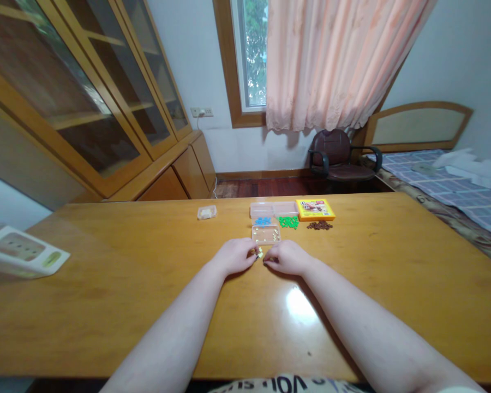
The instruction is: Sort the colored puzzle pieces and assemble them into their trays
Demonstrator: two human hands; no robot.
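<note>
Low over the wooden table, my left hand (239,255) has its fingers curled beside a few small pale yellow pieces (261,252). Whether its fingertips pinch one of them is too small to make out. My right hand (285,257) rests just to the right, thumb and fingertips drawn together near the same pieces; anything between them is hidden. Directly beyond both hands sits a clear shallow box (265,234) with several small pale pieces scattered inside. Behind it lie a pile of blue pieces (263,221) and a pile of green pieces (288,222).
Farther back stand an open clear case (285,208), a yellow box (316,209) and a brown pile of pieces (319,225). A small clear container (207,213) with white contents is at left. A white appliance (24,251) stands at the table's left edge.
</note>
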